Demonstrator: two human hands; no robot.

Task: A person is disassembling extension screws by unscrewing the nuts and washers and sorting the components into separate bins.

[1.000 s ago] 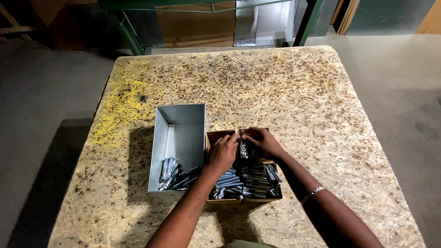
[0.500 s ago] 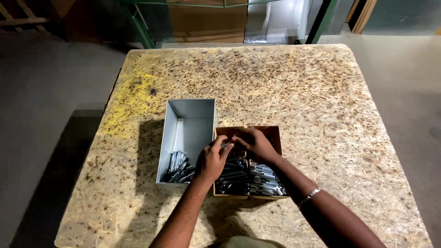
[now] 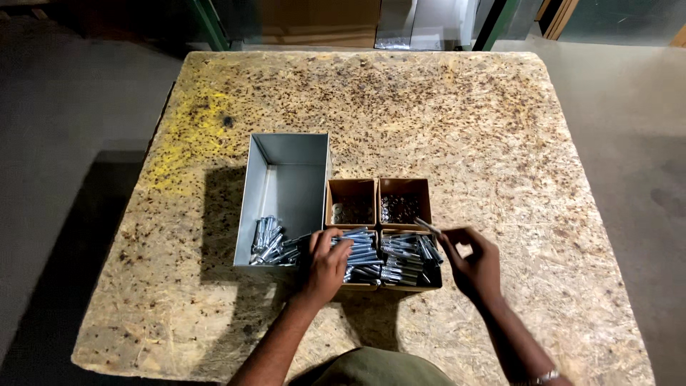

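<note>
A brown cardboard box (image 3: 377, 184) with several compartments sits on the chipboard table (image 3: 457, 121). Its two near compartments hold piles of silver bolts (image 3: 400, 259); the two far ones hold small dark and shiny parts (image 3: 400, 209). My left hand (image 3: 325, 264) rests on the bolts in the near left compartment, fingers curled over them. My right hand (image 3: 471, 264) hovers at the box's right edge, pinching one silver bolt (image 3: 427, 226) between thumb and fingers. A grey metal bin (image 3: 289, 161) stands touching the box's left side, with several bolts (image 3: 271, 243) at its near end.
The table's near edge lies just below my forearms. A yellow stain (image 3: 189, 136) marks the table's left part. Dark floor surrounds the table, with green frame legs (image 3: 211, 21) and cardboard panels (image 3: 314, 18) beyond the far edge.
Both hands have drawn back from the far compartments toward me. The right hand has moved to the box's right edge with one bolt in its fingers. The far compartments are uncovered.
</note>
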